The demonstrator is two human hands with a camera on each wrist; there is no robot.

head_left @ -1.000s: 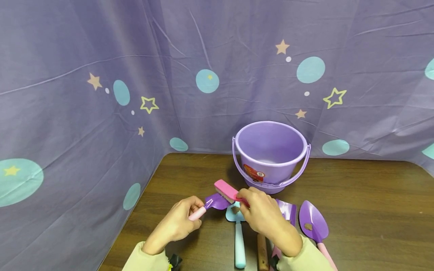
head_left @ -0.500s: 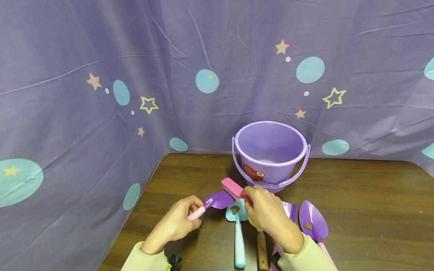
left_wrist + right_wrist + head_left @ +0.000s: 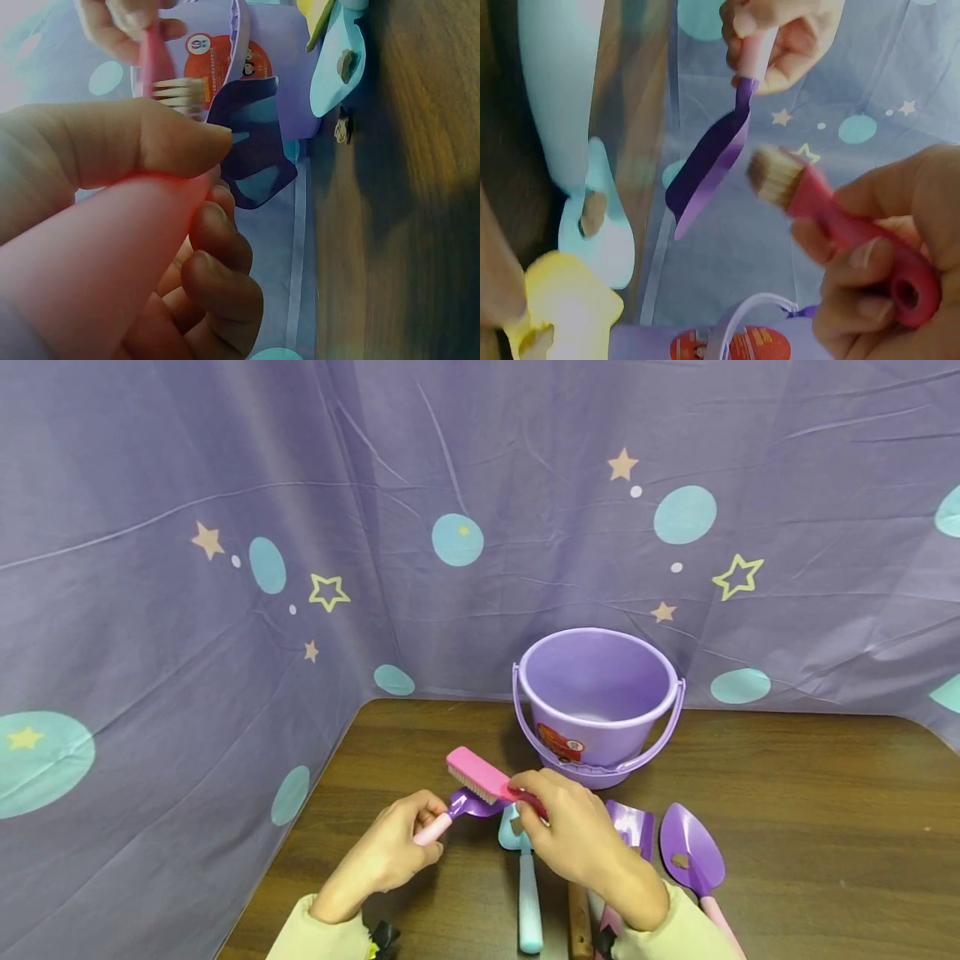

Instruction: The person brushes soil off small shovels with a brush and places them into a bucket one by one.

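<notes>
My left hand (image 3: 386, 852) grips the pink handle of a small purple toy shovel (image 3: 471, 805), whose blade points to the right, held up off the table. In my right hand (image 3: 573, 835) is a pink brush (image 3: 477, 772) with pale bristles, held by its handle. In the head view the brush head overlaps the shovel blade, bristles down. The right wrist view shows the bristles (image 3: 774, 177) apart from the blade (image 3: 709, 165). Fingers and thumb of the left hand close round the handle (image 3: 112, 255) in the left wrist view.
Behind the hands stands a purple bucket (image 3: 592, 743). On the table lie a teal shovel (image 3: 529, 893), a yellow one (image 3: 570, 304) with a wooden handle (image 3: 580, 918), a purple scoop (image 3: 693, 847) and another purple shovel (image 3: 636, 822). Brown lumps (image 3: 680, 861) sit on several blades. Curtains enclose the table.
The brush first shifted slightly right along the shovel blade, then back left past its earlier position. My left hand and the shovel have stayed nearly still.
</notes>
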